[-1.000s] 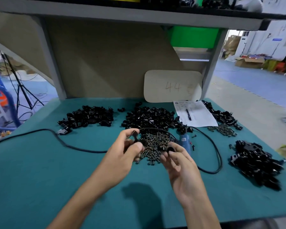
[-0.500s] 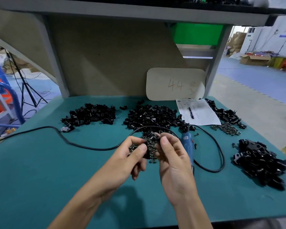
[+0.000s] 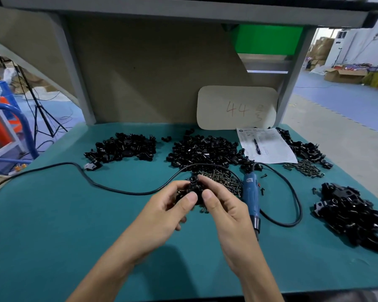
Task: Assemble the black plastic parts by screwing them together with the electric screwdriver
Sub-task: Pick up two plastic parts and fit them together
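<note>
Grip was two-handed. My left hand [image 3: 162, 212] and my right hand [image 3: 225, 212] met above the middle of the teal bench top [image 3: 52, 225]. Fingers of both were curled, pinching the same small cluster of black plastic parts [image 3: 192, 189] between thumb and fingertips. My two thumbs lay side by side on the near face of the cluster, nearly touching, and my right forefinger hooked over its top. I could not tell how many pieces were in the cluster or whether they were seated together, since my fingers covered most of it.

The electric screwdriver [image 3: 251, 192] lay flat on the bench just right of my right hand, with its blue body free of either hand and its dark nose toward me. Its black cable [image 3: 129, 194] ran off toward the left edge and also looped round on the right. A heap of screws [image 3: 225, 179] lay directly behind my hands, beside the screwdriver's far end.

Stock on the bench:
- The far-left pile [image 3: 122, 148] was black parts.
- The centre pile [image 3: 203, 151] was larger and lay behind the screws.
- The far-right pile [image 3: 303, 149] had a small scatter of screws [image 3: 303, 168] in front of it.
- The near-right pile [image 3: 349, 212] was bigger black pieces.

A printed sheet [image 3: 268, 147] with a pen [image 3: 256, 146] on it lay between the centre and far-right piles. A pale card [image 3: 237, 107] marked "44" leaned against the back panel.
</note>
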